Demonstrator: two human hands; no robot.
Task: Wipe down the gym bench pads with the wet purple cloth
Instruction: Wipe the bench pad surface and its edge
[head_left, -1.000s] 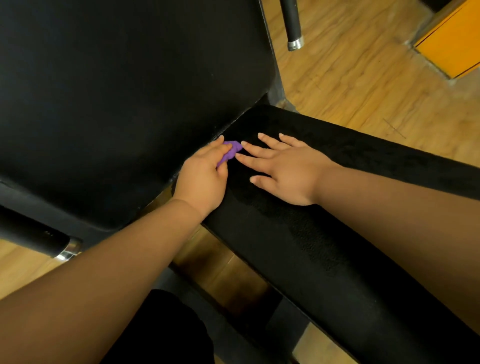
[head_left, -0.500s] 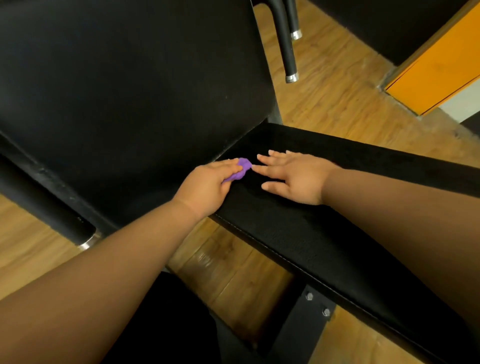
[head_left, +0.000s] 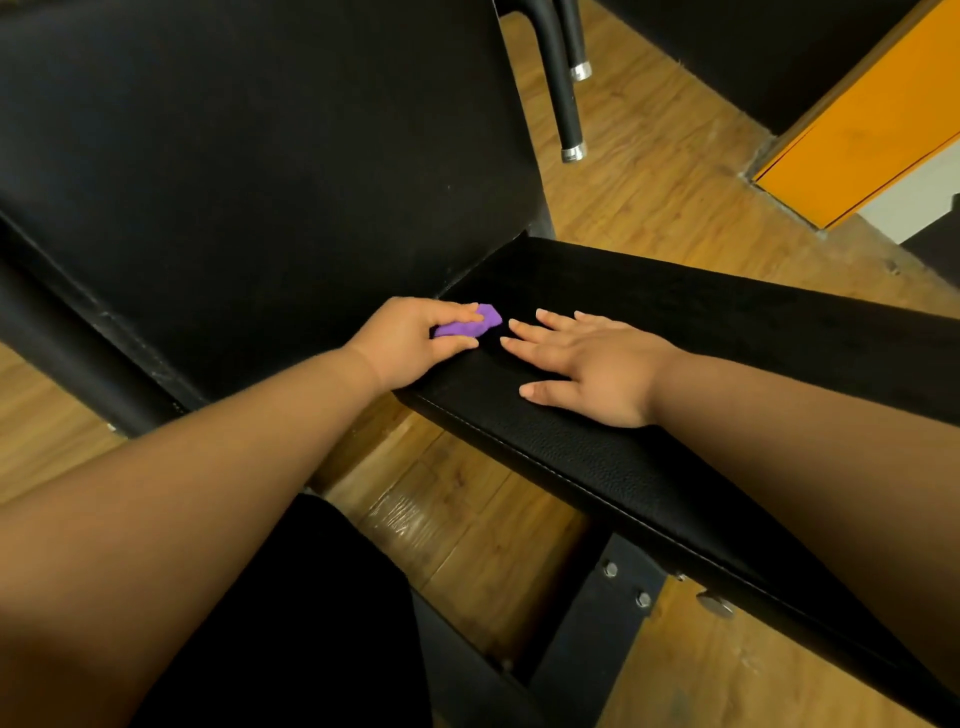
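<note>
A small bunched purple cloth (head_left: 470, 322) lies on the near end of the black seat pad (head_left: 701, 322), right at the gap below the large black back pad (head_left: 249, 166). My left hand (head_left: 410, 343) is closed around the cloth, thumb and fingers pinching it against the pad. My right hand (head_left: 587, 364) rests flat on the seat pad just right of the cloth, fingers spread and pointing at it, holding nothing.
The bench's black metal frame and bolted bracket (head_left: 618, 587) run below the seat pad. Two black handle bars with chrome ends (head_left: 569, 104) hang at top centre. The floor (head_left: 649, 171) is wood planks, with an orange panel (head_left: 857, 140) at right.
The view has pulled back and tilted, showing more floor and frame. My left hand has pushed the cloth slightly along the seat pad's end; my right hand stays flat beside it.
</note>
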